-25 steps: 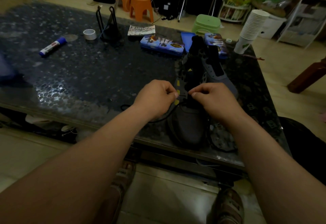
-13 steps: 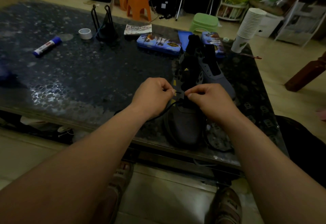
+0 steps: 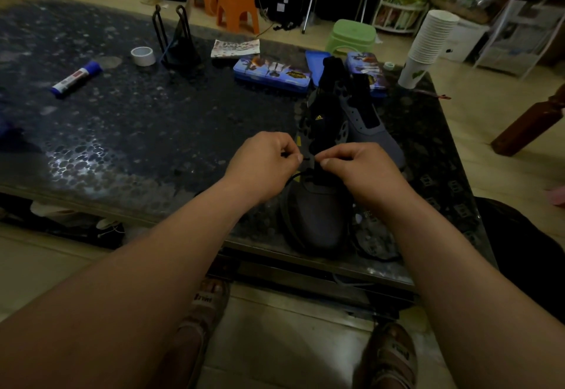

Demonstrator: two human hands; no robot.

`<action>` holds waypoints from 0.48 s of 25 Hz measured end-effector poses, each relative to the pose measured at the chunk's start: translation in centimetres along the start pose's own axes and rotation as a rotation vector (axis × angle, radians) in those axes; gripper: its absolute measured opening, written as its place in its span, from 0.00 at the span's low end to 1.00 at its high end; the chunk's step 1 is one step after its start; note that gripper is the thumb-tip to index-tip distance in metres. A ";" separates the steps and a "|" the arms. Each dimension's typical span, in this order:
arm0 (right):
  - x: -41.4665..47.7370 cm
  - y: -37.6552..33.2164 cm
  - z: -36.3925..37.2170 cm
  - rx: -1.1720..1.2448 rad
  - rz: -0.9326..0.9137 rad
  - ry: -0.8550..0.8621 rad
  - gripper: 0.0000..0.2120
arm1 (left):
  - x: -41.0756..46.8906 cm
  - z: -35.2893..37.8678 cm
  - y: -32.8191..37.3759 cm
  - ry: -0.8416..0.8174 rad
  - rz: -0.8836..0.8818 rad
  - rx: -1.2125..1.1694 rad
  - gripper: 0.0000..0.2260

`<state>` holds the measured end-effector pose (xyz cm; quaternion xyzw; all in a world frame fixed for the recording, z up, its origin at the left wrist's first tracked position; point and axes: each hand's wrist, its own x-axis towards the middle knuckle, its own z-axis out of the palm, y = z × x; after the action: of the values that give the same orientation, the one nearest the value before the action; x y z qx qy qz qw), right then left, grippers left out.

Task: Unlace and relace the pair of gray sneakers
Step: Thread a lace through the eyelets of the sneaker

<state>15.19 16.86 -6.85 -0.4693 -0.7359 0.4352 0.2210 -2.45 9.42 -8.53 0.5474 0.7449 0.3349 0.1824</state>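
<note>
Your near sneaker [image 3: 315, 217] sits on the dark pebble-patterned table [image 3: 137, 131], right of centre. Its long axis runs straight away from you, toe toward you and close to the near edge, tongue standing up at the far end. The second sneaker [image 3: 373, 131] lies just behind and to the right, its toe angled toward the near right. Your left hand [image 3: 263, 165] and right hand [image 3: 360, 171] are nearly knuckle to knuckle over the throat of the near shoe, each pinching the black lace [image 3: 293, 177] between thumb and forefinger, and a strand loops down below your left thumb. Your hands and the dim light hide the eyelets, so which hole the lace passes through is impossible to tell. The second shoe's heel is lost behind the raised tongue. There's open tabletop to your left, out toward the glue stick [image 3: 76, 78] and tape roll [image 3: 143, 55]. Pencil cases [image 3: 272, 73] sit behind the shoes, the paper cups [image 3: 428, 46] stand at the far right corner, and the right edge is near.
</note>
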 end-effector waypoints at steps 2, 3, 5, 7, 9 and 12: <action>0.1 0.1 0.2 -0.019 -0.027 0.002 0.07 | 0.1 0.0 -0.1 0.011 -0.015 -0.026 0.05; 0.1 0.2 0.3 -0.037 -0.040 0.002 0.07 | 0.3 0.1 -0.1 -0.001 -0.019 -0.047 0.05; 0.2 0.3 0.7 -0.084 -0.063 0.004 0.09 | 0.3 0.2 0.0 -0.049 -0.022 -0.086 0.05; 0.4 0.4 0.9 -0.129 -0.072 0.009 0.12 | 0.2 0.6 0.1 -0.072 -0.040 -0.112 0.05; 0.7 0.4 1.0 -0.189 -0.079 0.013 0.11 | 0.1 0.8 0.3 -0.062 -0.057 -0.134 0.05; 1.0 0.4 1.4 -0.289 -0.102 0.042 0.03 | -0.1 0.8 0.5 -0.108 -0.065 -0.164 0.07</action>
<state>13.89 17.18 -7.96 -0.4669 -0.8091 0.3031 0.1882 -1.60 9.68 -8.71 0.5233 0.7216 0.3586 0.2773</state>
